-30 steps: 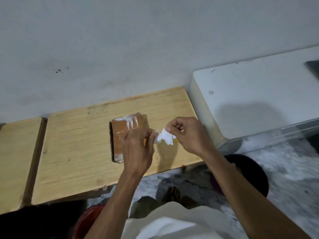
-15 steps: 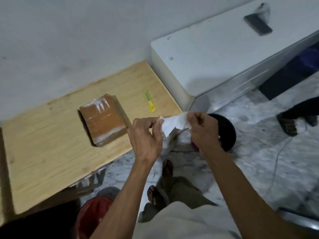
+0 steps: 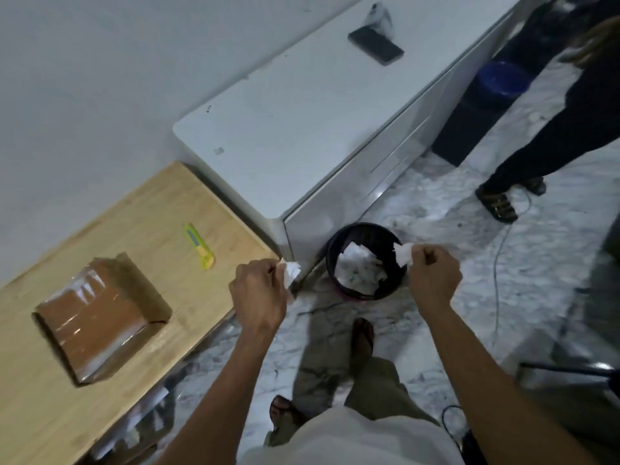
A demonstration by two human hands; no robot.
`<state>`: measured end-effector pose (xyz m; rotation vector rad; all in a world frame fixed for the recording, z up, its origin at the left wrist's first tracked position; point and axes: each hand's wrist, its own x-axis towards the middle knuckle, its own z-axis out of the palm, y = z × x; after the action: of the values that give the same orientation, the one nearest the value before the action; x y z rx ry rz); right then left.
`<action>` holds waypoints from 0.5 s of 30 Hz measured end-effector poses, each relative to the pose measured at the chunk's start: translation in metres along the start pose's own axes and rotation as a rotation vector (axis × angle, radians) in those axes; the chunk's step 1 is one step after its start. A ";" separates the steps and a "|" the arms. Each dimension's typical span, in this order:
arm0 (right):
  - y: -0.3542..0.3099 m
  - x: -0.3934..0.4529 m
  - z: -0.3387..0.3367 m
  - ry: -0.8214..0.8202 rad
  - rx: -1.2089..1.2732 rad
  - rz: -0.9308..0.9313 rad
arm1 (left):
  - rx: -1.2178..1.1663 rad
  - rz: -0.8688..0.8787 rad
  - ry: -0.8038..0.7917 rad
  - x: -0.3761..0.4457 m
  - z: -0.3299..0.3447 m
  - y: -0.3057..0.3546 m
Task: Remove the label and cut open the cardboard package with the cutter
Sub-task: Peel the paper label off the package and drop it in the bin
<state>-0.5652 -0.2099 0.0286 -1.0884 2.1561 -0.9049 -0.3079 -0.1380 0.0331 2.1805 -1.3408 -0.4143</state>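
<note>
A brown cardboard package (image 3: pixel 97 317) wrapped in clear tape lies on the wooden table (image 3: pixel 40 414) at the left. A yellow-green cutter (image 3: pixel 199 246) rests on the table beyond it, untouched. My left hand (image 3: pixel 260 293) pinches one white scrap of the label (image 3: pixel 292 270) just off the table's right corner. My right hand (image 3: pixel 434 278) pinches another white label scrap (image 3: pixel 402 253) at the right rim of a black bin (image 3: pixel 332 253) on the floor. The two hands are well apart.
The bin holds crumpled white paper (image 3: pixel 360 271). A white cabinet (image 3: pixel 302 129) stands behind it with a dark phone (image 3: pixel 375 47) on top. Another person's legs (image 3: pixel 553 139) and sandal (image 3: pixel 496 203) are at the right. A cable (image 3: pixel 496 280) runs over the marble floor.
The label went from one piece held between both hands to two scraps, one in each. My hands moved apart, away from the package and toward the bin; the view swung right.
</note>
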 end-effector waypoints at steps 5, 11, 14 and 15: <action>0.023 0.066 0.012 -0.049 -0.073 0.090 | 0.033 0.045 -0.110 0.030 0.095 0.075; 0.042 0.162 0.039 -0.098 -0.215 0.119 | 0.129 -0.055 -0.275 0.090 0.199 0.135; 0.058 0.200 0.064 -0.148 -0.236 0.128 | 0.148 -0.089 -0.332 0.115 0.246 0.141; 0.064 0.210 0.073 -0.188 -0.241 0.130 | 0.161 -0.103 -0.358 0.120 0.260 0.140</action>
<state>-0.6506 -0.3807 -0.1019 -1.0839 2.1867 -0.4734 -0.4890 -0.3695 -0.0911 2.3961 -1.4932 -0.7922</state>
